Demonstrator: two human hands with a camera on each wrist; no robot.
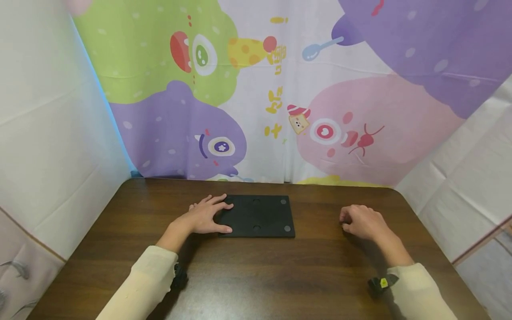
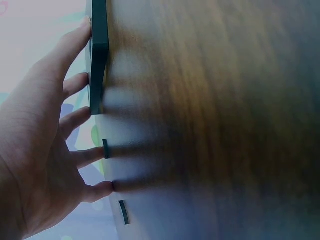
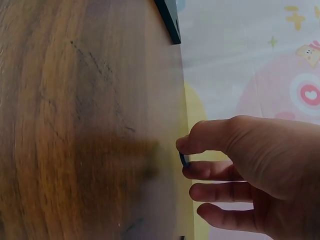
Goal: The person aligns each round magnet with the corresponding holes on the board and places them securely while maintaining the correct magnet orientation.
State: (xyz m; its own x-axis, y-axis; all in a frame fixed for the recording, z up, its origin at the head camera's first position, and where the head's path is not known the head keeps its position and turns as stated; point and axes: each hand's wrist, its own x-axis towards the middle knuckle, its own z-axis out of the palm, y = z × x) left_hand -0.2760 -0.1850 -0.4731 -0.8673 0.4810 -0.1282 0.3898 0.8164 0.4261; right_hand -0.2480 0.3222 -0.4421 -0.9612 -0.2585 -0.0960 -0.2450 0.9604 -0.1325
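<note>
A flat black board (image 1: 260,215) lies on the wooden table, with round marks on its top; the two at its right corners look greyer. My left hand (image 1: 206,217) is spread over the board's left end, thumb and some fingertips touching it. In the left wrist view, two small thin dark pieces (image 2: 106,149) (image 2: 124,212) lie by the outer fingers of that hand. To the right of the board, my right hand (image 1: 363,221) pinches a small thin dark piece (image 3: 184,159) between thumb and index finger; the head view hides this piece.
The brown wooden table (image 1: 256,271) reaches back to a cartoon-printed curtain (image 1: 256,155). White cloth walls (image 1: 48,133) stand on both sides. Each wrist wears a dark camera mount (image 1: 380,284). A dark bit (image 3: 182,237) shows at the right wrist view's bottom edge.
</note>
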